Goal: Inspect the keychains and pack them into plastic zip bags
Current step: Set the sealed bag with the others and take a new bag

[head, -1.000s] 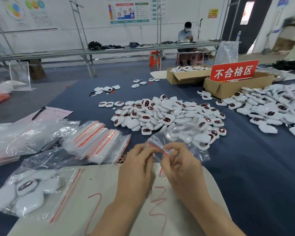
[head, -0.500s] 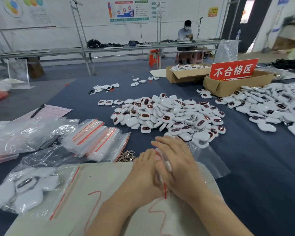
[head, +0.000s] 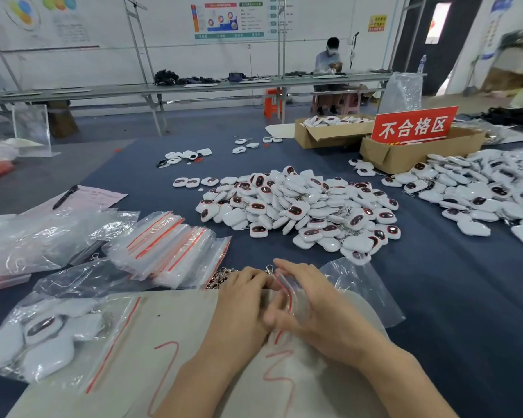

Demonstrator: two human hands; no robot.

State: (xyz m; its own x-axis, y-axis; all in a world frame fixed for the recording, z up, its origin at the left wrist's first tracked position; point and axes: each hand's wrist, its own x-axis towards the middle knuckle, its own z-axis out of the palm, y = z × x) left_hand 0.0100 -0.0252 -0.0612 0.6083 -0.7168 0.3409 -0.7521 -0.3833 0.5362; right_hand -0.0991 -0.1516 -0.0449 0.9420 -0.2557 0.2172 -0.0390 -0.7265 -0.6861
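Item one, the blue table cloth (head: pixel 453 297): it covers the whole bench, and its widest bare stretch lies to the right of and nearer than your hands. Item two, the grey mat (head: pixel 175 321), near centre: both your forearms cross it. Item three, the central heap of keychains (head: pixel 296 212), white shells with dark red faces, far of your hands; a second heap (head: pixel 480 191) spreads far right. Item four, two cardboard boxes: the box with the red sign (head: pixel 405 155) and the farther box (head: pixel 323 134) holding more keychains. Item five, crumpled plastic sheeting (head: pixel 37 236), far left. Item six, the stack of empty bags (head: pixel 169 245), just left and far of your left hand. Item seven, a filled bag (head: pixel 52 336), near left, overlapping the mat's left edge. Item eight, the zip bag (head: pixel 360 285) you are working on: its body fans out rightwards onto the cloth, its red strip running between your hands. Your left hand (head: pixel 242 309) grips the bag's mouth with bent fingers. Your right hand (head: pixel 317 312) lies with fingers stretched along the strip; blur hides whether it pinches, and I cannot tell. Item nine, metal clasps (head: pixel 221 277), touching the far side of your left fingertips.
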